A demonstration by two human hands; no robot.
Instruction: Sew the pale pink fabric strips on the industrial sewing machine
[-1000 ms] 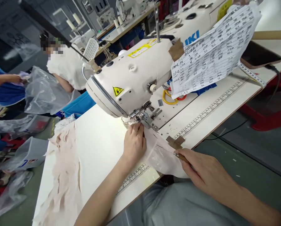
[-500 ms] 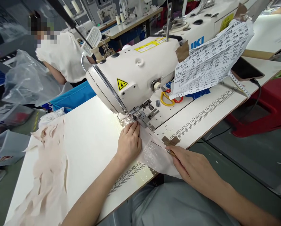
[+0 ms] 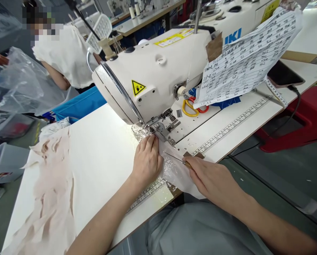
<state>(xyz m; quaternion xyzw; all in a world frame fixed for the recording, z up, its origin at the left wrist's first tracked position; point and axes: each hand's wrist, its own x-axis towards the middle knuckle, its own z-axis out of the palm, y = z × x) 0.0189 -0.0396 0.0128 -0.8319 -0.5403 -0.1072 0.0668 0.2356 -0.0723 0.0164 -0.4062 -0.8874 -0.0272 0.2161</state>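
Observation:
My left hand presses thin, pale fabric down on the table, its fingers bunched just in front of the presser foot. Wrapped round the wooden handle of an awl, my right hand is closed at the table's front edge. The awl's thin metal point reaches left over the fabric, close to my left hand. Above both hands is the white head of a sewing machine. What lies under my left fingertips is hidden.
Pale pink fabric pieces lie along the table's left side. Yellow and red handled scissors, a handwritten sheet and a phone are to the right. A red stool stands beyond the edge. A person sits behind.
My right hand and the awl have moved slightly left, nearer my left hand. The left hand stays by the presser foot. The camera view has shifted a little. Another person's hand appears far left.

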